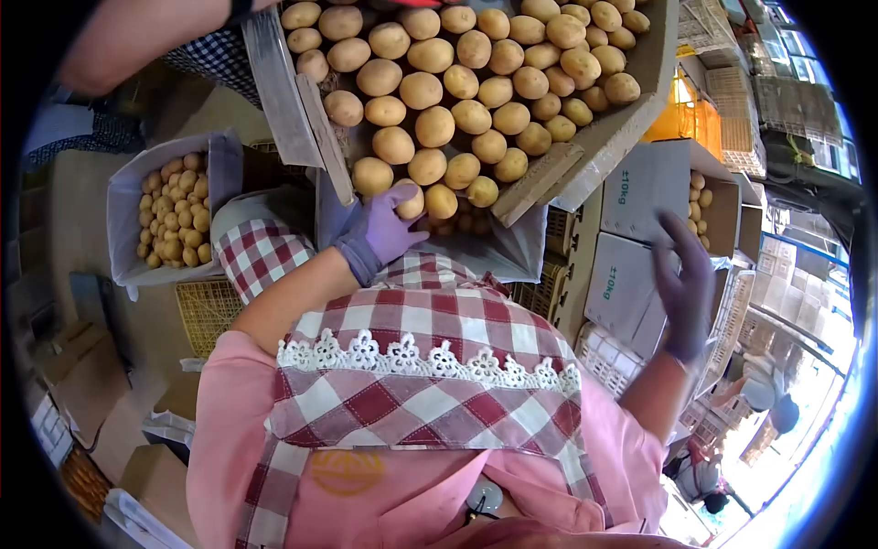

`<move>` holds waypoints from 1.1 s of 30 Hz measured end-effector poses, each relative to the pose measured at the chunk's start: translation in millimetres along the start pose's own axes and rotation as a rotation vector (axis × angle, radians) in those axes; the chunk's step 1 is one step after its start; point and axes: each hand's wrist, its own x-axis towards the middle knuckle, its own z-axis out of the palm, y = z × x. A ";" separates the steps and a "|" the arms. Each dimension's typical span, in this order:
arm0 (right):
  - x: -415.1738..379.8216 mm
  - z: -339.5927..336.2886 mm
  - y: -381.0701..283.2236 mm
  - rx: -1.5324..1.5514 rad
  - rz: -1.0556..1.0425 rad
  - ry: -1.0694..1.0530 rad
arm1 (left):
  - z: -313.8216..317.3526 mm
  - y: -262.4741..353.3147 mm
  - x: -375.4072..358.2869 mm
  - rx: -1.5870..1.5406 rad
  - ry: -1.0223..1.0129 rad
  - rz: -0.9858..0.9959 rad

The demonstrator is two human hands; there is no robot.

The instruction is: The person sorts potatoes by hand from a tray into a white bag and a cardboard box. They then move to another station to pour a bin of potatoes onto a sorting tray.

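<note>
My left hand [389, 229], in a purple glove, is at the mouth of the sorting tray [622, 137]. Its fingers and thumb close around a potato [411, 203] at the tray's near edge. Many more potatoes [435, 126] lie spread over the tray behind it. Below the mouth, a lined box [517, 252] stands in front of my lap, with some potatoes inside, partly hidden. Off to the right, my right hand [686, 279], gloved too and slightly blurred, is raised with its fingers apart and nothing in it, near the white cartons [631, 242].
A lined box full of potatoes [174, 215] stands at the left, beside a yellow crate [208, 316]. Another person's arm [146, 41] reaches in at the upper left. An orange crate [692, 114] and stacked baskets line the right. More people show at the lower right.
</note>
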 end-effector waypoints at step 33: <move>176.3 194.2 -117.7 -0.296 -0.118 -0.295 | 8.3 26.0 -16.9 -0.893 0.145 -0.199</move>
